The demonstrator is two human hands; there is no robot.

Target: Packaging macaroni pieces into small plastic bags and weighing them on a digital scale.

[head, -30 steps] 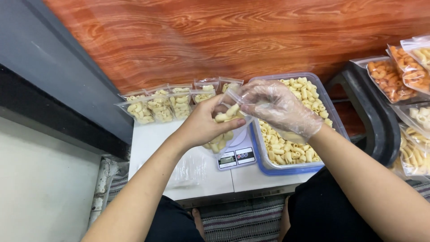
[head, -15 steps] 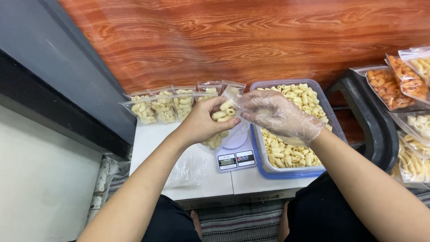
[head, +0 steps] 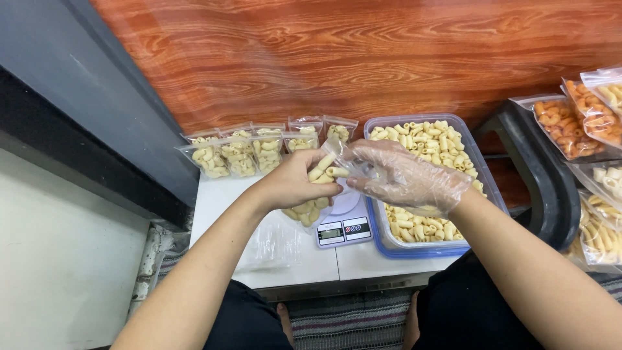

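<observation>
Holding a small clear bag (head: 315, 194) of pale tube snacks above the digital scale (head: 342, 223), left hand (head: 295, 181) is closed around its middle, bare. Right hand (head: 405, 176), in a thin clear glove, pinches the bag's open top, fingers curled. Bag's long axis runs diagonally, mouth toward upper right, bottom hanging lower left. Scale's platform is mostly hidden behind hands. Blue-rimmed tray (head: 414, 249) of the same snacks sits just right on the white worktop (head: 217, 201); row of filled bags (head: 241, 154) lines its back edge. Right-side packets (head: 583, 120) are cut off.
</observation>
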